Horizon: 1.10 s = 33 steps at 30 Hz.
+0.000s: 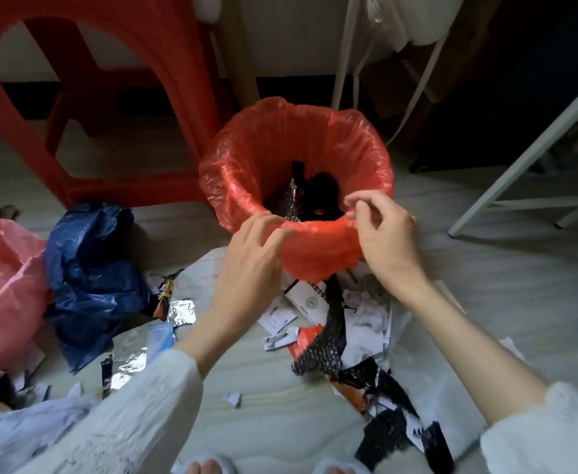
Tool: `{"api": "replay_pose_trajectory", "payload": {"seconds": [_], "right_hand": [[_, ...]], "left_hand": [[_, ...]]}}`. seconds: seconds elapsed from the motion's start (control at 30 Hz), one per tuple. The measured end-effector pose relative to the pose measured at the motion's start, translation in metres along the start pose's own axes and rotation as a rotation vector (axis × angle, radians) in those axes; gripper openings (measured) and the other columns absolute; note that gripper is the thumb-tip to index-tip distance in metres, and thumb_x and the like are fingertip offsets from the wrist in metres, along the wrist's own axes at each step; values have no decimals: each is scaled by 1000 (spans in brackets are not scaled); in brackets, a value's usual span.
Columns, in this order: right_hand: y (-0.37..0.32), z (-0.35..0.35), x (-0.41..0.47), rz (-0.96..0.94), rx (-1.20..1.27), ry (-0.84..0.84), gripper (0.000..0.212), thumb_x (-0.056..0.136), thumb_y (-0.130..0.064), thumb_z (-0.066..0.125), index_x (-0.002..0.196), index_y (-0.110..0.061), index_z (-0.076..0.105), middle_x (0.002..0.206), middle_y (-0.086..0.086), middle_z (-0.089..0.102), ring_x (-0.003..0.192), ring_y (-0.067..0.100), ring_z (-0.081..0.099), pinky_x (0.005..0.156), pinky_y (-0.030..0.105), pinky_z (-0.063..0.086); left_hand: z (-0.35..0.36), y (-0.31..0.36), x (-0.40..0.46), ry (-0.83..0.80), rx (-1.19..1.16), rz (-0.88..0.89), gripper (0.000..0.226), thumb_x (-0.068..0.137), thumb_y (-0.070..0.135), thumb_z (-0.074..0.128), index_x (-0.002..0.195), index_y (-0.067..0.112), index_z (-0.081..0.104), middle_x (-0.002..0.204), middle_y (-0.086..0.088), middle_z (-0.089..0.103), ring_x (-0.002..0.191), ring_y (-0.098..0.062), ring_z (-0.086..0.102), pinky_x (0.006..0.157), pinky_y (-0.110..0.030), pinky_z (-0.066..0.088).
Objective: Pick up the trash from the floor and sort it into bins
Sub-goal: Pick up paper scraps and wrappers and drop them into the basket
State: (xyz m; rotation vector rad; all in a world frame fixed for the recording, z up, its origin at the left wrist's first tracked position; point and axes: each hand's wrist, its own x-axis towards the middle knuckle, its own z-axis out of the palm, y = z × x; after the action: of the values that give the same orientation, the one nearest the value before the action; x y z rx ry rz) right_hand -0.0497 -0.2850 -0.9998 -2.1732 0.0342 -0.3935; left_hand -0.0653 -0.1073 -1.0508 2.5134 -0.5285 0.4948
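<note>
The left hand (251, 248) has its fingers curled over the near rim of the thin red plastic bag liner (263, 148), with the fingertips (280, 227) pressing the film at the rim; this grip is clamped on the liner. The right hand (385, 230) pinches the same near rim between thumb and fingers a little further right; this grip is also clamped on the liner. Both forearms carry white textured sleeves (150, 398).

The liner is folded outward over the mouth of a round bin standing upright on the pale floor (506, 275); the bin body itself is hidden under the film. Inside the liner lie dark wrappers and one crinkled silver-lined piece (309, 196).

Directly in front of the bin, between the two forearms, loose trash lies on the floor: torn white printed paper scraps (309, 301), a black dotted plastic strip (328, 336) and black and orange wrapper pieces (376, 384). To the left of the left forearm lie pieces of silver foil packaging (123, 357).

Further left on the floor, a crumpled dark blue plastic bag (91, 275) lies touching a crumpled pink plastic bag (3, 289) at the left edge of the view.

Behind these, a red plastic stool (85, 97) stands on the floor to the left of the bin. A white metal frame leg (526, 159) slants down to the floor on the right of the bin. The tips of two pale slippers (212, 466) show at the bottom edge.
</note>
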Motion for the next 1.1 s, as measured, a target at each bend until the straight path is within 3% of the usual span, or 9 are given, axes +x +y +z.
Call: {"api": "replay_pose_trajectory", "payload": {"seconds": [0.07, 0.13, 0.23, 0.37, 0.47, 0.67, 0.8, 0.97, 1.1], "right_hand": [[21, -11, -35, 140, 17, 55, 21, 93, -6, 46, 94, -16, 65, 84, -6, 67, 77, 8, 65, 76, 32, 55], [51, -18, -67, 249, -67, 30, 19, 93, -6, 48, 97, -13, 65, 89, -2, 68, 81, 13, 64, 79, 38, 55], [97, -14, -99, 302, -330, -208, 22, 92, -8, 51, 111, -10, 61, 113, 5, 62, 100, 18, 57, 89, 32, 46], [143, 7, -110, 194, -666, -650, 70, 86, -28, 62, 145, -16, 26, 149, 7, 28, 138, 26, 26, 113, 36, 23], [162, 22, -104, 83, -892, -768, 99, 75, -42, 69, 149, -19, 7, 156, 8, 14, 141, 29, 18, 116, 39, 16], [169, 25, -123, 124, -734, -662, 59, 86, -8, 59, 140, -12, 36, 140, 8, 41, 131, 24, 34, 110, 31, 25], [166, 9, -140, 158, -669, -618, 36, 93, -10, 52, 129, -5, 50, 124, 9, 53, 116, 24, 49, 95, 30, 39], [167, 0, -146, 193, -576, -493, 14, 86, -2, 60, 99, 3, 64, 93, 13, 63, 88, 29, 58, 69, 28, 38], [155, 1, -144, 121, -515, -393, 16, 76, 6, 66, 92, 3, 67, 86, 13, 66, 82, 28, 61, 69, 25, 41]], "left_hand": [[9, 11, -25, 23, -21, -34, 42, 65, -17, 57, 102, 3, 59, 108, -15, 58, 102, -28, 48, 84, -34, 43], [27, 18, -52, -74, -65, -55, 44, 65, -15, 58, 102, 8, 57, 104, -11, 58, 95, -27, 51, 74, -36, 47], [61, 18, -88, -350, -95, -61, 46, 65, -11, 62, 104, 14, 60, 103, -8, 60, 92, -31, 58, 67, -37, 51], [87, 11, -116, -623, -124, -158, 42, 80, 1, 57, 120, 14, 57, 122, -11, 53, 110, -34, 53, 83, -39, 48], [94, 3, -124, -739, -79, -181, 43, 89, 10, 49, 132, 18, 46, 136, -5, 41, 120, -28, 44, 89, -37, 43], [125, 8, -119, -840, -84, -143, 69, 87, 19, 58, 145, 30, 22, 146, -7, 26, 129, -27, 34, 102, -41, 37], [148, 29, -114, -884, -121, -282, 78, 82, 5, 57, 146, 27, 18, 125, -12, 42, 113, -32, 46, 90, -43, 44], [142, 20, -129, -843, -88, -298, 44, 85, 1, 51, 127, 16, 51, 119, -11, 50, 111, -30, 49, 88, -40, 44], [112, 8, -123, -676, -112, -352, 23, 87, 12, 54, 105, 15, 68, 104, -9, 57, 100, -30, 53, 79, -36, 45]]}}
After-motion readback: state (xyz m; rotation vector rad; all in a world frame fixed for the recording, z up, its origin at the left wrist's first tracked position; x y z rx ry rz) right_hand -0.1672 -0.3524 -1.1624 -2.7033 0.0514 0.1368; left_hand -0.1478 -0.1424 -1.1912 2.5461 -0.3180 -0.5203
